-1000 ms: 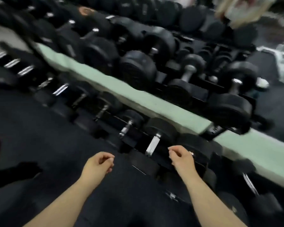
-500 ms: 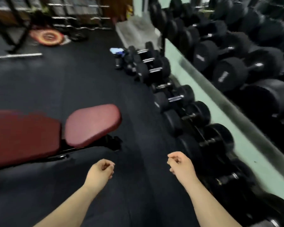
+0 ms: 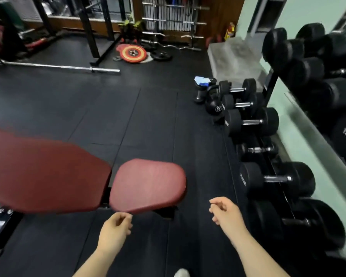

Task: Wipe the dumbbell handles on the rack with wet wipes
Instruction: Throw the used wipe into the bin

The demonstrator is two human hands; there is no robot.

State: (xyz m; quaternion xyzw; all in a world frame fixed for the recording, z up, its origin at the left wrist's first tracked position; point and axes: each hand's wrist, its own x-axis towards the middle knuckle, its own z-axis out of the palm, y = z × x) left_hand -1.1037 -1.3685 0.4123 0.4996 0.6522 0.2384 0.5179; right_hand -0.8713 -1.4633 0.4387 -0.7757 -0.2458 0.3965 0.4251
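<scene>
Black rubber floor (image 3: pixel 128 116) spreads under a red bench (image 3: pixel 148 184) at left; the left hand (image 3: pixel 114 230) and right hand (image 3: pixel 226 214) hang loosely curled, holding nothing, while dumbbells (image 3: pixel 276 178) line the rack (image 3: pixel 300 124) at right

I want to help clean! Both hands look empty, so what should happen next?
Probably walk to the blue-and-white packet lying on the far dumbbells; it may be the wipes. Left hand and right hand hold nothing, so no handle can be wiped yet.
</scene>
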